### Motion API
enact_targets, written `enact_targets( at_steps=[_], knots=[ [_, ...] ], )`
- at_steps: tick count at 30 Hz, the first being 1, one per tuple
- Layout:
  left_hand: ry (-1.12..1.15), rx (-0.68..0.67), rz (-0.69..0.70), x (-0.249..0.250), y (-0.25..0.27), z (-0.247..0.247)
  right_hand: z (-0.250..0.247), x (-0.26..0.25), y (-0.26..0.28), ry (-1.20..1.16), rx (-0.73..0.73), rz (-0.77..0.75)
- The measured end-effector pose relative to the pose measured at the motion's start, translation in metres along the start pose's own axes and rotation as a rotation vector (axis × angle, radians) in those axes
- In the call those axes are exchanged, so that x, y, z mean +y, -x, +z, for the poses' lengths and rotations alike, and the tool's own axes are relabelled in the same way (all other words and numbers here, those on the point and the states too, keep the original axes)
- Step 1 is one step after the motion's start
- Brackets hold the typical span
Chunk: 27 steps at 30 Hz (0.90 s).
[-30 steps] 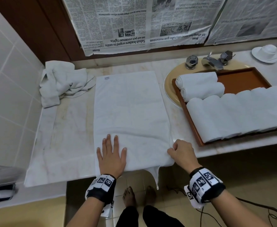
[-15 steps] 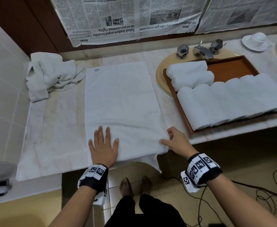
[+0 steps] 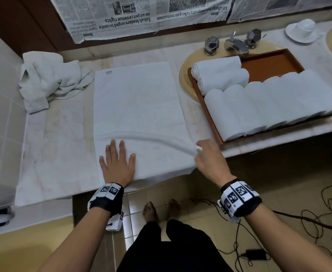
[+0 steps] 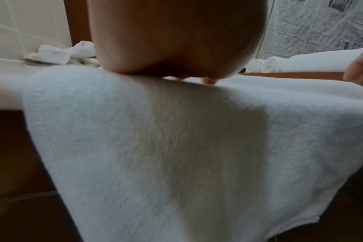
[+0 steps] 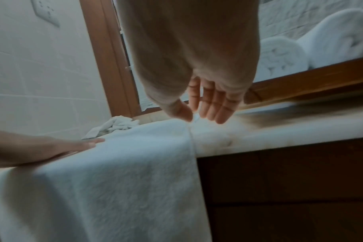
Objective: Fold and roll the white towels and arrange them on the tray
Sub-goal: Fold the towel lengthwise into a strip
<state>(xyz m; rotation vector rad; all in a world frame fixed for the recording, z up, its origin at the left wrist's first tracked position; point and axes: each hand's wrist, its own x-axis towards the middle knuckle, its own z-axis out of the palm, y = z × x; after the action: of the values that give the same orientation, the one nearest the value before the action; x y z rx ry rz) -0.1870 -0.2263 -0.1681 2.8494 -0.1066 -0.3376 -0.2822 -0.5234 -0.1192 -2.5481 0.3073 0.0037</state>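
A white towel (image 3: 137,107) lies flat and lengthwise on the marble counter (image 3: 59,146), its near end hanging over the front edge (image 4: 176,147). My left hand (image 3: 118,163) presses flat on the towel's near part, fingers straight and spread. At the towel's right edge, near the counter front, my right hand (image 3: 208,156) pinches the cloth between thumb and fingers (image 5: 197,113); a taut ridge runs across the towel to it. Several rolled white towels (image 3: 259,103) lie in the brown tray (image 3: 269,63) on the right.
A crumpled heap of white towels (image 3: 47,79) sits at the back left against the tiled wall. The tray rests over a sink with a faucet (image 3: 236,44) behind it. An upturned cup on a saucer (image 3: 302,30) stands far right. Cables (image 3: 318,213) lie on the floor.
My right hand has shifted up along the towel's right edge and pulled it, raising a ridge across the cloth. My left hand stays flat in the same spot.
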Motion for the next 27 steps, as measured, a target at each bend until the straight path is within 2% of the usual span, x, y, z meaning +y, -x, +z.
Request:
enact_targets(
  at_steps=[2,5,8,10,14,17,21,24,27],
  knots=[
    [0.01,0.002,0.005,0.0,0.0,-0.001,0.013,-0.003,0.001,0.041,-0.073,-0.083],
    [0.019,0.01,0.021,-0.002,0.0,-0.001,0.027,0.004,-0.001,0.204,-0.152,-0.04],
    [0.014,-0.01,0.03,-0.004,0.002,-0.004,0.027,0.008,0.002,0.248,-0.045,0.017],
    [0.023,-0.018,0.032,0.0,0.002,-0.009,0.027,-0.002,0.002,0.197,0.004,-0.037],
    [0.007,-0.003,0.147,0.026,-0.002,-0.015,0.044,-0.037,-0.017,0.224,-0.158,-0.199],
    [-0.03,-0.082,0.216,0.039,-0.004,-0.008,0.056,-0.034,-0.034,0.303,-0.242,-0.162],
    [-0.077,-0.141,0.211,0.032,-0.006,-0.002,0.051,-0.003,-0.039,0.371,-0.252,-0.077],
    [0.0,-0.149,0.198,0.034,-0.008,-0.009,0.04,-0.004,-0.043,0.315,-0.2,0.028],
    [0.076,-0.105,0.117,0.038,-0.022,-0.025,0.042,-0.029,-0.053,0.288,-0.201,-0.118]
  ],
)
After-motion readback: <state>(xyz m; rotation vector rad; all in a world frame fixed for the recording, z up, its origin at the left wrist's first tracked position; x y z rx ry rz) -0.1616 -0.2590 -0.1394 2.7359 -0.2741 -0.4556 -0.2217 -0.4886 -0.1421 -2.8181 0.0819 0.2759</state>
